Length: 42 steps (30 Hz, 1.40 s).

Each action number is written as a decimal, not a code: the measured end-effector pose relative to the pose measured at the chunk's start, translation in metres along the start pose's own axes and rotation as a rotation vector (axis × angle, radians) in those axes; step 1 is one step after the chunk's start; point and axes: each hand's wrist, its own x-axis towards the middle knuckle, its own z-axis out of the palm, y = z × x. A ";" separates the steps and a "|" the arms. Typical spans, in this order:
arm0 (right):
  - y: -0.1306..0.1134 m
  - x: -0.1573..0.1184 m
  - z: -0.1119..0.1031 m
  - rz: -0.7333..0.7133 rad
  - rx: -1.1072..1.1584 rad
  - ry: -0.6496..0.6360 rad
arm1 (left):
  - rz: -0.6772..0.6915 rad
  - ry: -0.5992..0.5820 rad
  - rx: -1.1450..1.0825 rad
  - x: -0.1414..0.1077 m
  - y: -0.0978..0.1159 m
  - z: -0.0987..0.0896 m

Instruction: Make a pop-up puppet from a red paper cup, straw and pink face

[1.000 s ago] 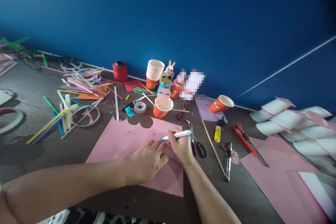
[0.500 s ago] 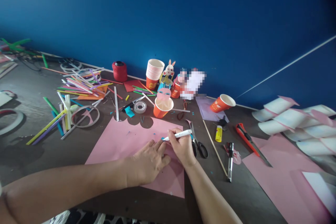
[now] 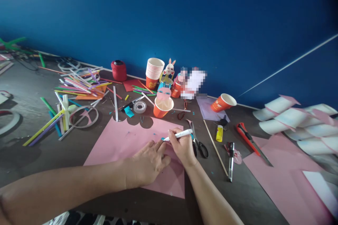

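A pink sheet of paper (image 3: 111, 144) with scalloped cut-outs along its far edge lies on the table. My left hand (image 3: 149, 161) rests flat on it, fingers stretched out. Just beyond those fingertips, the white marker (image 3: 181, 134) is gripped in my right hand (image 3: 183, 147), slanting with its tip down to the left. At the tip is a small blue patch (image 3: 163, 139); whether it is paper or part of the marker I cannot tell. Black-handled scissors (image 3: 202, 149) lie partly behind my right hand. An orange paper cup (image 3: 161, 110) with a pink paper animal face stands beyond the sheet.
Stacked cups (image 3: 154, 74), a red thread spool (image 3: 118, 71) and loose straws (image 3: 81, 84) line the back. Clear tape (image 3: 139, 107) lies near the cup. To the right are a wooden stick (image 3: 215, 147), a glue stick (image 3: 219, 133), a red utility knife (image 3: 252, 142) and paper rolls (image 3: 286, 119).
The view has shifted very slightly, so things sit a little further left. Both hands and the marker keep nearly the same places on the pink sheet.
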 end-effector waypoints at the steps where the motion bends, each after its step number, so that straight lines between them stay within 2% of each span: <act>1: 0.000 0.000 0.000 0.007 0.003 0.002 | 0.002 -0.012 0.001 0.000 0.000 -0.001; 6: 0.002 -0.001 0.001 0.039 0.010 0.021 | 0.007 -0.047 0.000 0.002 0.001 -0.006; 17: 0.001 0.000 0.001 0.072 0.057 0.030 | 0.013 0.018 0.020 -0.001 0.000 0.000; 23: 0.003 -0.002 -0.001 0.142 0.278 0.162 | 0.034 0.096 0.043 -0.003 -0.003 -0.006; 29: 0.005 0.000 0.000 0.103 0.306 0.112 | 0.121 0.112 0.044 -0.005 0.001 -0.010; 36: 0.006 0.000 0.001 0.106 0.333 0.106 | -0.057 0.137 0.126 -0.006 0.003 -0.007; 42: 0.007 0.000 0.001 0.107 0.329 0.109 | -0.077 0.114 0.128 -0.006 0.001 -0.008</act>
